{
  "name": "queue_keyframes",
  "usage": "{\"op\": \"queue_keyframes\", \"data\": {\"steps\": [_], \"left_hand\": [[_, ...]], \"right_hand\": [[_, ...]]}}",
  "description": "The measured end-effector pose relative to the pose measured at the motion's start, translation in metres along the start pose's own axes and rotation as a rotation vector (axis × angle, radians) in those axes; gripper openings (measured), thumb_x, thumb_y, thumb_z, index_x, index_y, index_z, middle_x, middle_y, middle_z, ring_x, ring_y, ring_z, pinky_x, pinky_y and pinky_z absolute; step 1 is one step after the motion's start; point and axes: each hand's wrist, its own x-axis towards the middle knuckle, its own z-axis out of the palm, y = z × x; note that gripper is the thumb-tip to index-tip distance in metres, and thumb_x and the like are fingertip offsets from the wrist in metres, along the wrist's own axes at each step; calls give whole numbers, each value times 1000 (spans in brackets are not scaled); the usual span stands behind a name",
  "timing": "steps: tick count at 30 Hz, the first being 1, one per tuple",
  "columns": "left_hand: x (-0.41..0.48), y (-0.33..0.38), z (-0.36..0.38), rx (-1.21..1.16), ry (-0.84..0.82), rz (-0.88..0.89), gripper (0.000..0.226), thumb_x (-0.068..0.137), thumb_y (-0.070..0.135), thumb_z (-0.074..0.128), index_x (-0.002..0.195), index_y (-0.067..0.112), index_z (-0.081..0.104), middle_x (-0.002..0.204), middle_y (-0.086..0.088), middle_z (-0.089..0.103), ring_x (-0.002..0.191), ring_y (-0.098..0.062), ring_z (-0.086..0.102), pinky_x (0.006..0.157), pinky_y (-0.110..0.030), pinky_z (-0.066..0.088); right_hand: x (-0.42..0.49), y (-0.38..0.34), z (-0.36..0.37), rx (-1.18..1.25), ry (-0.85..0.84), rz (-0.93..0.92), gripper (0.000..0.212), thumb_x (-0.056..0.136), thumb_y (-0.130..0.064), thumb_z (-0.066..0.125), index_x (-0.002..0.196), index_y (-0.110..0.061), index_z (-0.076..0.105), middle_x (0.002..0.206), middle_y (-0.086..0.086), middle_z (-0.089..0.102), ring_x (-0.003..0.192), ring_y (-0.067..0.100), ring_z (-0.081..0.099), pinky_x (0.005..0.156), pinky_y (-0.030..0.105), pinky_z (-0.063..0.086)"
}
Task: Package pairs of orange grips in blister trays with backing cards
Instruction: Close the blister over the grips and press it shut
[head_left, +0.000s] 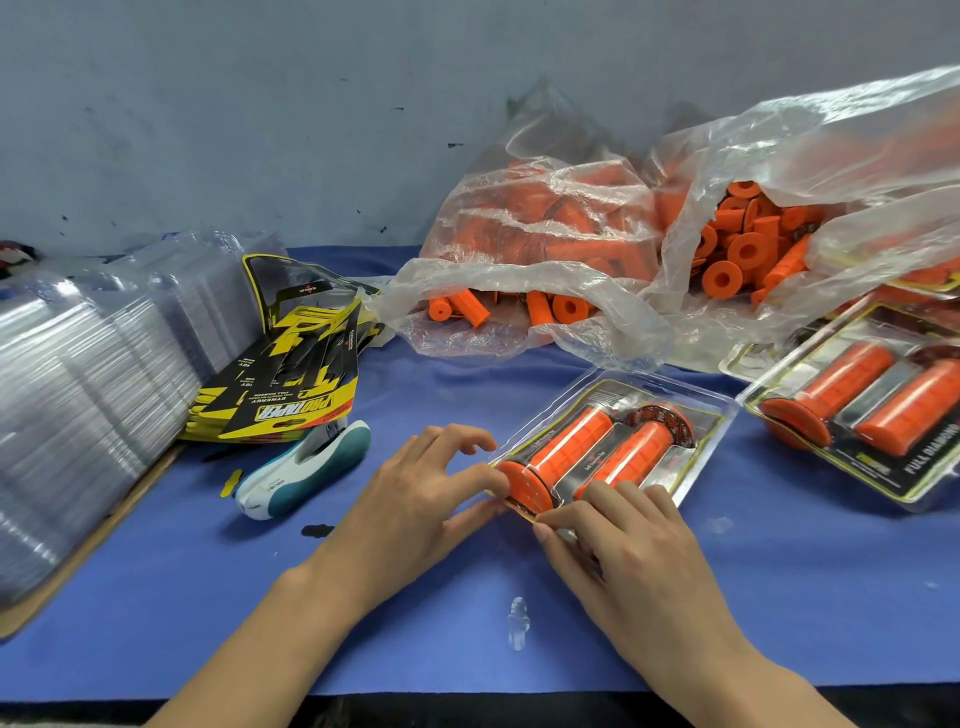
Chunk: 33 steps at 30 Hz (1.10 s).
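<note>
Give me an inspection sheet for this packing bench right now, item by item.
Surface: blue mat, small stains.
Job's things: blister pack holding two orange grips; finished packs at right; loose grips in plastic bags; backing cards; empty trays stacked left.
Clutter: stapler.
Grippers: left hand and right hand pinch the pack's near edge.
Cables: nothing seen.
Surroundings: grey wall.

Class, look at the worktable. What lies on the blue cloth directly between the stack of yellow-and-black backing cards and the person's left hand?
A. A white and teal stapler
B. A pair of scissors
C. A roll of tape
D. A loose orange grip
A: the white and teal stapler lies on the blue cloth, just below the backing cards and left of the left hand.
</note>
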Motion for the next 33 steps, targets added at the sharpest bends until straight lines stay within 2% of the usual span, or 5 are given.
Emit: {"op": "queue_keyframes", "data": {"steps": [7,11,25,29,33], "left_hand": [[6,6,3,77,77,1,13,92,27,57,87,22,68,115,1,65,103,-20,52,78,-40,51],[4,-13,-5,46,31,-77,15,76,12,83,80,21,71,115,-2,66,103,-22,51,75,-43,54],[0,-17,-28,-25,80,-279,22,92,5,61,104,21,70,117,3,59,108,-22,51,93,-37,46],[6,23,-28,-73,27,-90,23,97,40,54,105,23,67,103,9,59,96,-14,54,87,-29,42],[5,36,-8,168,-45,44,16,97,34,58,100,22,68,92,4,62,81,-21,58,71,-34,48]], "right_hand": [[-1,3,1,3,-52,-79,27,94,-47,53,97,-26,70,87,-7,59,74,19,54,71,31,40],[2,24,-9,-17,-162,-265,36,86,-51,62,114,-28,62,99,-7,59,85,18,55,80,33,42],[11,41,-9,-12,-93,-211,24,100,-31,49,89,-24,70,83,-5,58,73,21,51,67,31,43],[13,37,-5,11,-60,-200,18,99,-29,54,95,-24,71,83,-3,56,72,22,52,63,33,46],[14,30,0,25,-57,-207,12,95,-25,61,99,-23,71,82,-3,54,71,20,49,62,34,46]]}}
